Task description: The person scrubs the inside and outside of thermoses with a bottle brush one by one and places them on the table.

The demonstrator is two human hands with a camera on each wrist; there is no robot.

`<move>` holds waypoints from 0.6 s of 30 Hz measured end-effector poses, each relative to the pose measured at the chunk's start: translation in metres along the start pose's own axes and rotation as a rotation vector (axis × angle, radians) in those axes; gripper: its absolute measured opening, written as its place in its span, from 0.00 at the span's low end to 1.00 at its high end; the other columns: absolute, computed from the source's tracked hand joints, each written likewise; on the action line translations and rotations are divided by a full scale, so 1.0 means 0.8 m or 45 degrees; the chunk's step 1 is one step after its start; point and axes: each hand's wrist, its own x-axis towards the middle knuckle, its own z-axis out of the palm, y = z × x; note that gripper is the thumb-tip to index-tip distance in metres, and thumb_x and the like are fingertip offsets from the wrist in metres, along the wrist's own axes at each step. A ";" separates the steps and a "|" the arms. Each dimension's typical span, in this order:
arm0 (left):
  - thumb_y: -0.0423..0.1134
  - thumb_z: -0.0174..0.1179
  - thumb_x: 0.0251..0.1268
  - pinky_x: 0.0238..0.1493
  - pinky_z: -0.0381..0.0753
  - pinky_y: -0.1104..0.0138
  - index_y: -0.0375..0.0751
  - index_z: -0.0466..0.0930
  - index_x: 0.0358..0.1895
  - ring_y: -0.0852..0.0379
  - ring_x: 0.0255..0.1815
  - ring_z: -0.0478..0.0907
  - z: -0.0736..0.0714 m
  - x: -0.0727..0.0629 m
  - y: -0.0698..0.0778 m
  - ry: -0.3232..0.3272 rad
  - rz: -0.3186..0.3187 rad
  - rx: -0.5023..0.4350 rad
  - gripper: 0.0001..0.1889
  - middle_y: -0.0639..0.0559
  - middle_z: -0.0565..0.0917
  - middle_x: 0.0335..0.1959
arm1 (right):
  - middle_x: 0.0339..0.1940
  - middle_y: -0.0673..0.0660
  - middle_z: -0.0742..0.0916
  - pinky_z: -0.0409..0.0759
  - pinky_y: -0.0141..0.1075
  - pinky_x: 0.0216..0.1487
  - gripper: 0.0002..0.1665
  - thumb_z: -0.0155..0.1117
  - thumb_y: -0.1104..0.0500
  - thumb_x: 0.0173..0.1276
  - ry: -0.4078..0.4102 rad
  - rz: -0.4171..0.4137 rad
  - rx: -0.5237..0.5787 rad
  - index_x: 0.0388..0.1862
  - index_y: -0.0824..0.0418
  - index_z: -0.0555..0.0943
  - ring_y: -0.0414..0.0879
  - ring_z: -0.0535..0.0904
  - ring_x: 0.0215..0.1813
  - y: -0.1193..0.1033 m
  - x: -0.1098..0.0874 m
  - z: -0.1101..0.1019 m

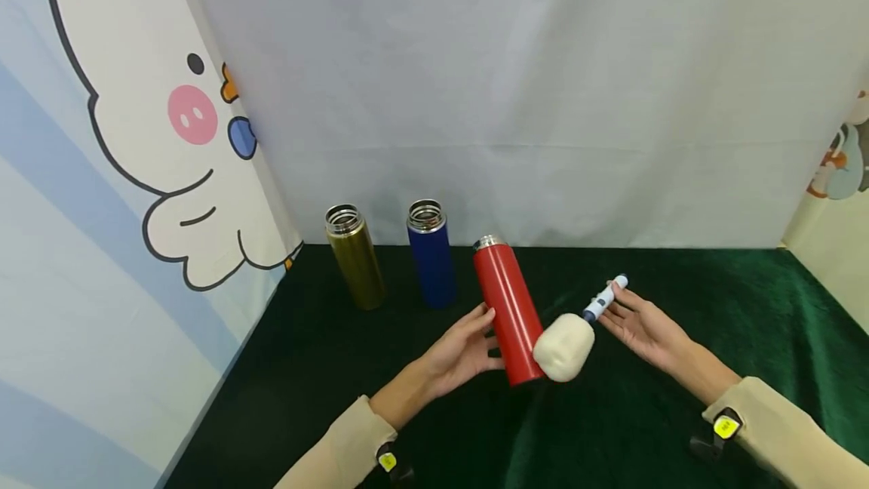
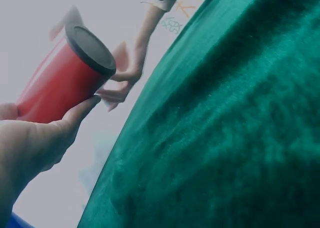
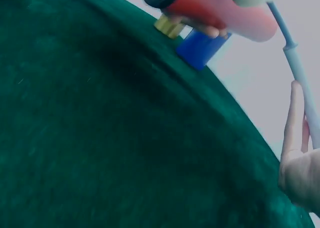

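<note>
My left hand (image 1: 462, 353) grips a red steel bottle (image 1: 508, 312) around its side. The bottle tilts, its bare metal mouth up and to the left, its black base (image 2: 92, 48) showing in the left wrist view. My right hand (image 1: 648, 330) holds a sponge bottle brush by its light blue handle (image 1: 606, 300). Cream and rounded, the brush's sponge head (image 1: 563, 348) overlaps the lower side of the red bottle in the head view. Fingers (image 3: 294, 113) of the right hand lie along the handle in the right wrist view.
Two uncapped bottles stand upright at the back left, one gold (image 1: 360, 266) and one blue (image 1: 433, 262). Dark green velvety cloth (image 1: 679, 429) covers the table. A pale hanging sheet (image 1: 516, 96) rises behind it, with a cartoon-printed panel (image 1: 122, 247) at the left.
</note>
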 end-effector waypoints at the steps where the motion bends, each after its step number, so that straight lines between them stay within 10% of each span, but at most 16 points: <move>1: 0.49 0.38 0.85 0.77 0.63 0.41 0.56 0.47 0.82 0.52 0.70 0.69 0.000 0.000 0.001 -0.007 0.005 -0.007 0.28 0.48 0.63 0.77 | 0.48 0.53 0.83 0.85 0.35 0.58 0.12 0.46 0.55 0.84 -0.013 0.001 -0.030 0.53 0.53 0.79 0.44 0.85 0.51 0.000 -0.003 -0.004; 12: 0.46 0.40 0.84 0.65 0.76 0.54 0.59 0.45 0.82 0.53 0.67 0.72 0.008 -0.003 -0.006 -0.028 -0.030 -0.038 0.30 0.51 0.68 0.72 | 0.44 0.59 0.84 0.82 0.36 0.64 0.25 0.54 0.58 0.80 0.126 -0.040 0.240 0.67 0.40 0.57 0.51 0.86 0.46 -0.028 0.024 -0.004; 18: 0.48 0.44 0.83 0.70 0.73 0.50 0.62 0.46 0.82 0.52 0.68 0.70 0.013 -0.002 -0.016 -0.035 -0.084 -0.021 0.31 0.49 0.65 0.75 | 0.48 0.62 0.83 0.69 0.34 0.76 0.20 0.57 0.61 0.77 0.107 -0.089 0.558 0.61 0.45 0.66 0.53 0.85 0.58 -0.043 0.057 0.021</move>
